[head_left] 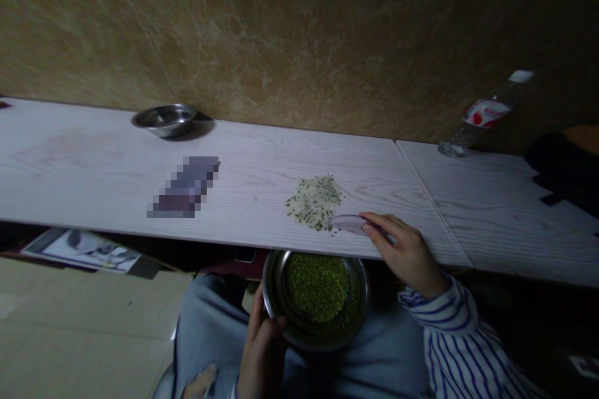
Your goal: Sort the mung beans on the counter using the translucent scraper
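Head view. A heap of white grains mixed with green beans [314,201] is seen on the bench [388,184], near its front edge. A thin pale strip [347,223] is pinched between thumb and fingers of the right hand [405,252]; its exact kind cannot be told. The strip's long axis is laid roughly along the bench, pointed leftward, its free end brought to the heap's near right edge. From the right hand, the heap is placed to the left and slightly farther off; by the right hand it is more nearly reached than by the left hand [262,343]. By the left hand a steel bowl [270,280] of green beans is gripped at its left rim, over the lap, just nearside of the heap. Whether the bench edge is touched by the bowl cannot be told.
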Action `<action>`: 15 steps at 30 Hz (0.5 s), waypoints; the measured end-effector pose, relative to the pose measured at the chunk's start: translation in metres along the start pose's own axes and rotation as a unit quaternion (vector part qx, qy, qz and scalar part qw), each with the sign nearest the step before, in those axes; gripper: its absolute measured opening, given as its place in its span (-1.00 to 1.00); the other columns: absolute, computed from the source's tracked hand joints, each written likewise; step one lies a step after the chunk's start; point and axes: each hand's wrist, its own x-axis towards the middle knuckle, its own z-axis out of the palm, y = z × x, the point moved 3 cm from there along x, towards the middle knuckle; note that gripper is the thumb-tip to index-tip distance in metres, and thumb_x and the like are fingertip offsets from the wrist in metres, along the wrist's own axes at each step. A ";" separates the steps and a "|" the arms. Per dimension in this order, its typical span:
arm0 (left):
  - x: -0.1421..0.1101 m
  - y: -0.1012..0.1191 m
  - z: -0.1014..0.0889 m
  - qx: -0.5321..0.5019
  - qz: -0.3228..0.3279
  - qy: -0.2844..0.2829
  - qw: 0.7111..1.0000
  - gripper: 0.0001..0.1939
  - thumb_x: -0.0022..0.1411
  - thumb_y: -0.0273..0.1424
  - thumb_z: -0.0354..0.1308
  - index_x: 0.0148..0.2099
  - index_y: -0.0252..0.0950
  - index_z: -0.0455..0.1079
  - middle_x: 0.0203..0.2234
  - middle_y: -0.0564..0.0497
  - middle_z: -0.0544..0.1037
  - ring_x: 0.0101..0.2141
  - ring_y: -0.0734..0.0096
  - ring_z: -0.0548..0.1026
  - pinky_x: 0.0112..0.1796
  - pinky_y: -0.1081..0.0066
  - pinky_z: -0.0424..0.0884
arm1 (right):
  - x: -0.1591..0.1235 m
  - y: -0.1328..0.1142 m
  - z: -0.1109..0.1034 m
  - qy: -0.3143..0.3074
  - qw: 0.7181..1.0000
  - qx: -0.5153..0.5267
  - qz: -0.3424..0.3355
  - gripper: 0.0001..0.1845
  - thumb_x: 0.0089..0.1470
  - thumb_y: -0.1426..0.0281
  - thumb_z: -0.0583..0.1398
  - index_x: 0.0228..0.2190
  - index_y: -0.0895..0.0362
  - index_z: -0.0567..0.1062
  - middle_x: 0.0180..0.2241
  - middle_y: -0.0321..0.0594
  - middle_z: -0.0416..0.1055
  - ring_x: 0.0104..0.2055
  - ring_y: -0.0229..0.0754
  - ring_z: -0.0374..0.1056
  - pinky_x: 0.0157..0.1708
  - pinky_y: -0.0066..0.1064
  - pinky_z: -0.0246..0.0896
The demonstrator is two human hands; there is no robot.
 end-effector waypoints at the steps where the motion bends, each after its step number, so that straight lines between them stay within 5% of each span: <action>1: 0.001 -0.001 -0.002 -0.004 0.001 0.001 1.000 -0.29 -0.04 -0.35 0.33 0.23 -0.07 0.42 0.08 -0.08 0.56 0.25 -0.16 0.27 0.16 0.02 0.24 | -0.001 0.000 0.000 0.000 1.000 0.000 -0.001 -0.76 0.25 0.42 0.19 -0.08 0.10 0.58 -0.18 -0.14 0.62 -0.15 -0.11 0.54 -0.12 -0.29 0.47; 15: 0.001 -0.002 -0.004 -0.004 -0.002 -0.010 1.000 -0.34 0.01 -0.35 0.33 0.22 -0.06 0.44 0.08 -0.07 0.56 0.23 -0.12 0.31 0.13 0.06 0.29 | -0.006 -0.003 -0.001 -0.001 1.000 0.001 -0.002 -0.76 0.25 0.42 0.19 -0.07 0.09 0.58 -0.18 -0.15 0.62 -0.14 -0.11 0.54 -0.10 -0.29 0.47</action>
